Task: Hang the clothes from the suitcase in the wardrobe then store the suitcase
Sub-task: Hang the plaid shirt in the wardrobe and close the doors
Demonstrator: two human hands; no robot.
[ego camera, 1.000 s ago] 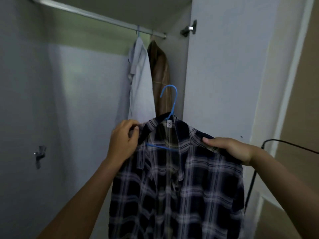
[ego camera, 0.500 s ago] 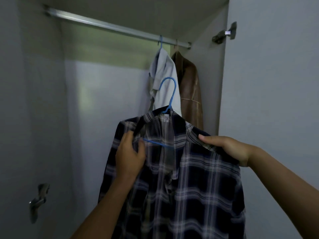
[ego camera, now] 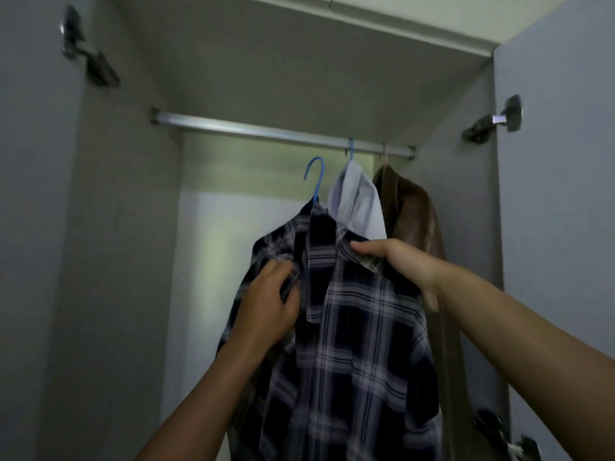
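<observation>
Fabric hides most of the blue hanger [ego camera: 315, 177]. Only its hook shows, at 12 o'clock above the plaid shirt [ego camera: 349, 347], below the rail [ego camera: 266, 129] and not on it. The shirt's hem is cut off at 6 o'clock. The left hand [ego camera: 269, 301] has its fingers [ego camera: 283, 268] bunched into cloth by the collar, and the right hand [ego camera: 399, 264] pinches the other shoulder. At 1 o'clock a pale shirt [ego camera: 359, 201] and a brown jacket [ego camera: 416, 214] hang on the rail, partly behind the plaid shirt.

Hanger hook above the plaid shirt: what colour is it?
The hanger hook is blue; head view.
</observation>
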